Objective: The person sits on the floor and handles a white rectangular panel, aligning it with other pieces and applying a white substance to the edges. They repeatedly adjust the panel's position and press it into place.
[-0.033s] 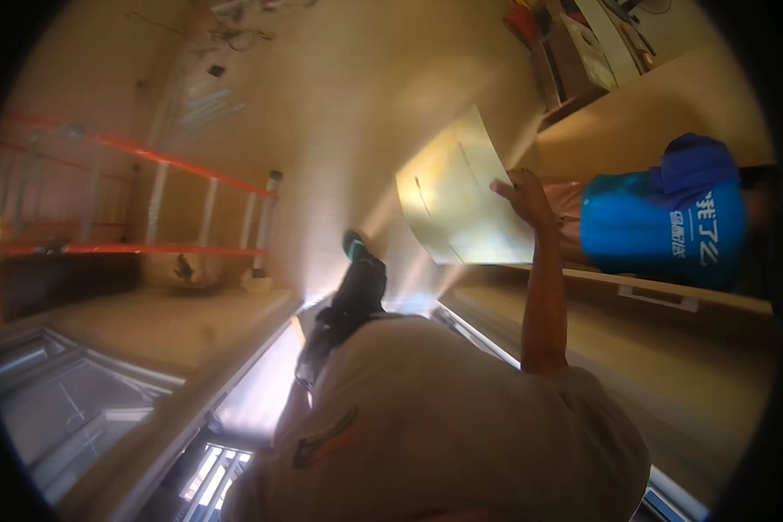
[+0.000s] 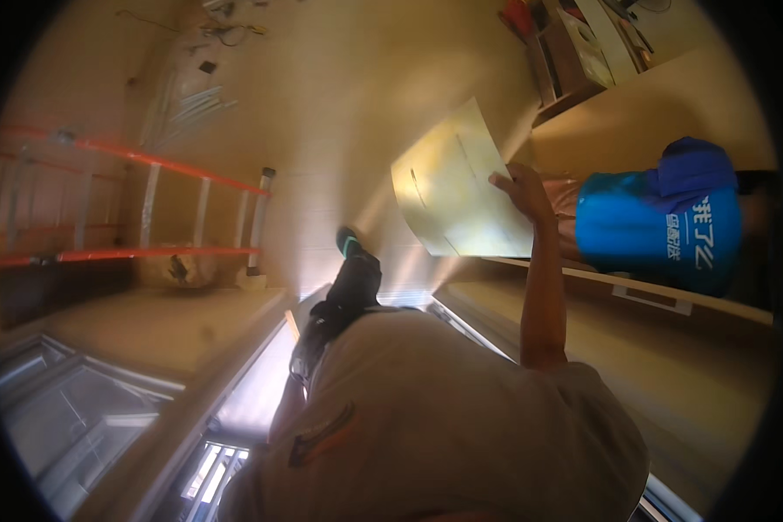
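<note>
My right hand (image 2: 528, 196) is closed on the right edge of a pale yellowish sheet (image 2: 461, 187), with the thumb lying over its face. The sheet is thin and slightly bowed, with a few dark, narrow slits or marks on it, and light glares off its left part. My right forearm reaches forward at the right. Only part of my left forearm (image 2: 289, 407) shows, low beside my dark trousers; the left hand itself is hidden. One shoe (image 2: 348, 241) with a green stripe stands on the floor, left of the sheet.
An orange ladder (image 2: 161, 255) with silver rungs lies across the left. To the right is a blue garment (image 2: 622, 226) with white print and a purple cloth; whether someone wears it I cannot tell. Wooden boxes (image 2: 570, 65) stand far right. Glazed frames (image 2: 78, 409) lie lower left.
The whole view has shifted slightly, with floor things sliding a little to the left. My right hand keeps its hold on the sheet.
</note>
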A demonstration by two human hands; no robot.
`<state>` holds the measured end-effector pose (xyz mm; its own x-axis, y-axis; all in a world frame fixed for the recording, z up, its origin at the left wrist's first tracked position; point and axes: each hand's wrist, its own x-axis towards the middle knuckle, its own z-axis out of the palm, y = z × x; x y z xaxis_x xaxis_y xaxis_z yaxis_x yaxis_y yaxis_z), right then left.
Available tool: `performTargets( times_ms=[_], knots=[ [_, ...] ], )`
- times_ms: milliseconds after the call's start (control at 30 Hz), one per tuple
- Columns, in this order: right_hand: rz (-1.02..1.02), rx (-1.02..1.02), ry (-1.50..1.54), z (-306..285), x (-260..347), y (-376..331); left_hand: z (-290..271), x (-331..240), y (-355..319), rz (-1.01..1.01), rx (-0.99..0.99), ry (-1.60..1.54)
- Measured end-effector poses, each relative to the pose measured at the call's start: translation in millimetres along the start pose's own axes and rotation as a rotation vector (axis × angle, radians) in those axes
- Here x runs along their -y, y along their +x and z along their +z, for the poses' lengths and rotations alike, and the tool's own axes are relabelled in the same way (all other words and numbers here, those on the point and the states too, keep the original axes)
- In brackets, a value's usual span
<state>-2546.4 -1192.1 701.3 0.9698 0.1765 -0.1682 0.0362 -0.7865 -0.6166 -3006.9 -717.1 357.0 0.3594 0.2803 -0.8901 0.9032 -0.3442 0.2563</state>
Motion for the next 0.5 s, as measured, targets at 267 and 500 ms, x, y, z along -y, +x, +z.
performTargets(
  times_ms=[267,500],
  knots=[
    [0.19,-0.118,0.56,-77.0,-4.7,83.7,-110.0,-144.0,44.0,-0.052,-0.032,0.058],
    [0.246,-0.24,0.601,-111.1,-43.5,178.5,-161.6,-283.7,99.5,-0.015,-0.101,0.086]
  ],
)
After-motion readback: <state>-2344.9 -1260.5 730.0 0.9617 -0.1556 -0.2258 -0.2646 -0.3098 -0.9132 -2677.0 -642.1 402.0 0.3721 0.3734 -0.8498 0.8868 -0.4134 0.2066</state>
